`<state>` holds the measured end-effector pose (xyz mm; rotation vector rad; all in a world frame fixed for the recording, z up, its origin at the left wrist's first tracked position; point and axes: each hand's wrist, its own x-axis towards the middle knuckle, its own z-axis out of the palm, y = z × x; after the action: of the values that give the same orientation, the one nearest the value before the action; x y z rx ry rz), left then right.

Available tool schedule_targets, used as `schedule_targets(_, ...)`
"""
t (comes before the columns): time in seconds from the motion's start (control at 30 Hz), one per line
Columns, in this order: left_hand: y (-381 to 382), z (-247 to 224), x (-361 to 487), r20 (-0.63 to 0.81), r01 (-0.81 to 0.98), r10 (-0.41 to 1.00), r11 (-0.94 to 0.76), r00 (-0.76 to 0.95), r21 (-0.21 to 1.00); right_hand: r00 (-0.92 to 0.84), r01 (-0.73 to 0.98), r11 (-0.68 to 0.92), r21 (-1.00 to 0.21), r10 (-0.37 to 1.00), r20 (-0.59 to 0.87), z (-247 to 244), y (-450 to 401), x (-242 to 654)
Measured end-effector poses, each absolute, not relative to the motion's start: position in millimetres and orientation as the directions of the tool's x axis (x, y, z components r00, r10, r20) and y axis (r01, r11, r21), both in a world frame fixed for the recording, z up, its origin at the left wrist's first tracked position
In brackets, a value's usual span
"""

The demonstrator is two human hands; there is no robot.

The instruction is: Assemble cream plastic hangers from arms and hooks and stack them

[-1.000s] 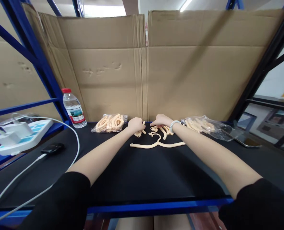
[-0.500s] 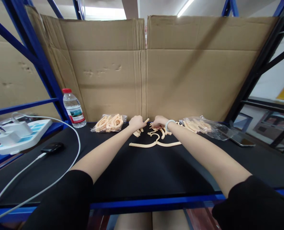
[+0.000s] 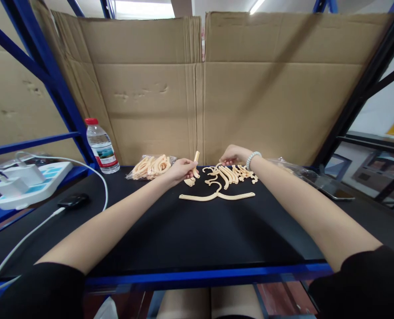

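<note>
While a pale, peach-coloured hanger [image 3: 217,194] lies flat on the black tabletop [image 3: 210,239], nearer the person than both hands and centred between them, its two arms spread sideways and its hook points away from the person. Neither hand touches it. Just beyond its left arm, the left hand [image 3: 184,168] pinches a pale strip [image 3: 196,165] between thumb and fingers, the strip standing up at a tilt. More pale pieces [image 3: 190,182] lie just below that hand's fingertips.

Beyond the hanger's right arm, the right hand [image 3: 235,154], with a beaded bracelet [image 3: 252,158] at its wrist, reaches to the far edge of a loose pile of curved pieces [image 3: 232,174]. Its fingers are curled downward; whether they grip a piece I cannot tell. The pile spreads below this hand and reaches toward the left hand.

Just left of the left hand rests a clear bag of similar pieces [image 3: 152,167]; farther left stand a red-capped bottle [image 3: 102,147] and, well apart, a white power strip [image 3: 55,175]. Right of the right hand, partly hidden by the forearm, lies another clear bag [image 3: 285,164], with a phone [image 3: 338,193] beyond it. Cardboard [image 3: 266,97] rises behind both hands.
</note>
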<state>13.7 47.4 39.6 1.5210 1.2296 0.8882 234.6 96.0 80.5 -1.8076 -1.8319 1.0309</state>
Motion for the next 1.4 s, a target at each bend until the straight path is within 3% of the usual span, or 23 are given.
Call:
schedule_targets(0.33, 12, 28, 13, 0.04, -0.127, 0.953, -0.002, 0.302, 0.992, -0.028, 0.454, -0.065, -0.889, 0.996, -0.087, 68, 64, 238)
schedule_targets(0.63, -13, 23, 16, 0.131, -0.163, 0.914, -0.073, 0.384, 0.984, -0.204, 0.122, -0.014, -0.992, 0.978, -0.039, 41, -12, 242)
schedule_targets(0.83, -29, 5, 11, 0.145, -0.189, 0.935, -0.086, 0.324, 0.978, -0.268, -0.211, -0.031, -0.977, 0.963, 0.027, 21, -32, 244)
schedule_targets(1.13, -54, 1, 19, 0.184, -0.112, 0.926, -0.155, 0.329, 0.982, -0.42, -0.282, -0.078, -0.956, 0.906, 0.05, 6, -57, 228)
schedule_targets(1.4, -62, -4, 19, 0.194, -0.08, 0.934, -0.178, 0.301, 0.981, -0.451, -0.272, -0.123, -0.954, 0.893, 0.013, 0, -58, 229)
